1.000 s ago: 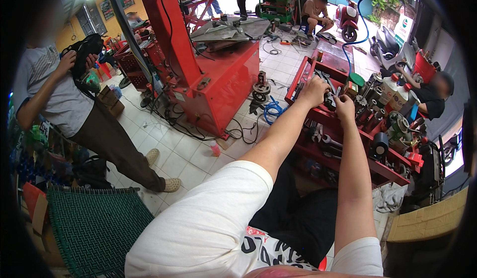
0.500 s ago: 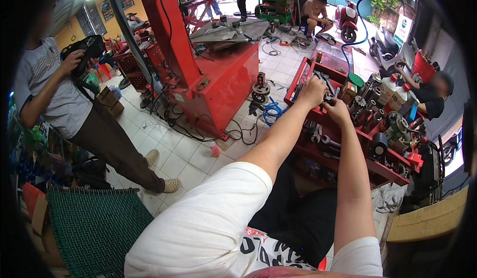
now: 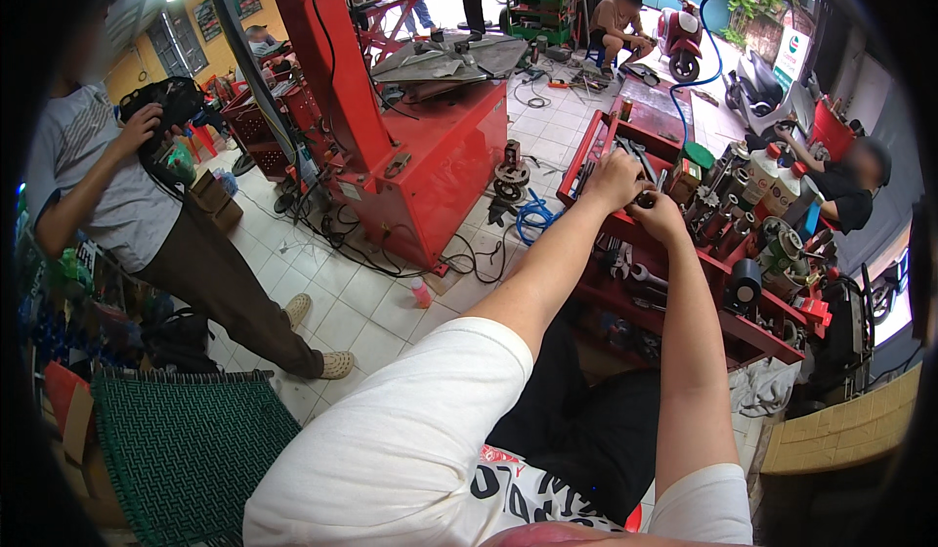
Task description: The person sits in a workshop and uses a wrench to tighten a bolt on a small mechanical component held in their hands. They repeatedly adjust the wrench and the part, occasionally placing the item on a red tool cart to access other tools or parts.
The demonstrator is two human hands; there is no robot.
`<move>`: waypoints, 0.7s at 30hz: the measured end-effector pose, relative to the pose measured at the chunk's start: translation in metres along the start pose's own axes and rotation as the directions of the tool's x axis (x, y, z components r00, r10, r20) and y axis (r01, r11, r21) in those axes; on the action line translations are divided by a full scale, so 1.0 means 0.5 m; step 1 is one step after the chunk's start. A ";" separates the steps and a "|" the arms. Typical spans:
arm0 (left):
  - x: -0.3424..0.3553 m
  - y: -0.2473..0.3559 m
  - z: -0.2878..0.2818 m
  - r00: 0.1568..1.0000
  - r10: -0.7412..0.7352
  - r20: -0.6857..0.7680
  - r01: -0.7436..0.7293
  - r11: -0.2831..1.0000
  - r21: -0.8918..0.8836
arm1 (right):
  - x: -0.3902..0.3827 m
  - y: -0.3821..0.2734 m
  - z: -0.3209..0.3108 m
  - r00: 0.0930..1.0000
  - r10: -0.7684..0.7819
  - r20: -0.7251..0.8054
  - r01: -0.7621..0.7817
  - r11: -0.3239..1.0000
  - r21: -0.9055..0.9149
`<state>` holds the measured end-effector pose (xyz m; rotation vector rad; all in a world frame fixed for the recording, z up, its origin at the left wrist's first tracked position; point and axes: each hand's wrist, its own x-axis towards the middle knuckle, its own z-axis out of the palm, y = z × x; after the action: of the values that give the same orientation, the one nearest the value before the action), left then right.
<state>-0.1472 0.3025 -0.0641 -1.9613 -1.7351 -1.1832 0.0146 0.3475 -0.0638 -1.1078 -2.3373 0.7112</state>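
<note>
Both my hands are over the top tray of a red tool cart [image 3: 576, 188], close together. My right hand [image 3: 661, 217] pinches a small dark round part [image 3: 645, 198] with what looks like a hollow end, perhaps a socket. Just left of it, my left hand [image 3: 613, 182] has its fingers curled in. Whatever those fingers hold is hidden behind the back of the hand. Metal tools lie in the tray just beyond my fingers. Below, several wrenches [image 3: 642, 275] rest in the cart's lower drawer.
Bottles [image 3: 762, 171] and metal parts crowd the cart's right side. A red machine base [image 3: 430, 181] stands left of it, with black cables and a blue hose [image 3: 533, 217] on the floor. One person [image 3: 147, 186] stands at left; another [image 3: 850, 190] is beyond the cart.
The dark round part has turned in my right fingers, so its round end shows more. Both hands have shifted only slightly.
</note>
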 end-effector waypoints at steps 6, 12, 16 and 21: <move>-0.003 0.000 -0.004 0.998 0.055 0.007 -0.056 0.998 0.015 | 0.009 0.015 0.004 0.998 -0.058 0.020 0.058 0.998 0.010; 0.000 0.002 -0.007 0.997 -0.030 0.066 0.032 0.999 -0.032 | 0.024 0.037 0.008 0.997 -0.057 0.053 0.056 0.998 0.006; -0.002 -0.001 -0.002 0.998 -0.029 0.049 0.031 0.998 -0.059 | 0.024 0.047 0.021 0.990 -0.071 -0.120 0.066 0.997 -0.044; -0.005 -0.002 0.001 0.998 -0.044 0.047 0.047 0.997 -0.057 | 0.018 0.030 0.016 0.991 -0.025 -0.133 0.007 0.991 -0.135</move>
<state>-0.1479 0.3014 -0.0668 -2.0068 -1.7961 -1.2261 0.0131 0.3609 -0.0778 -1.1549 -2.3035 0.4628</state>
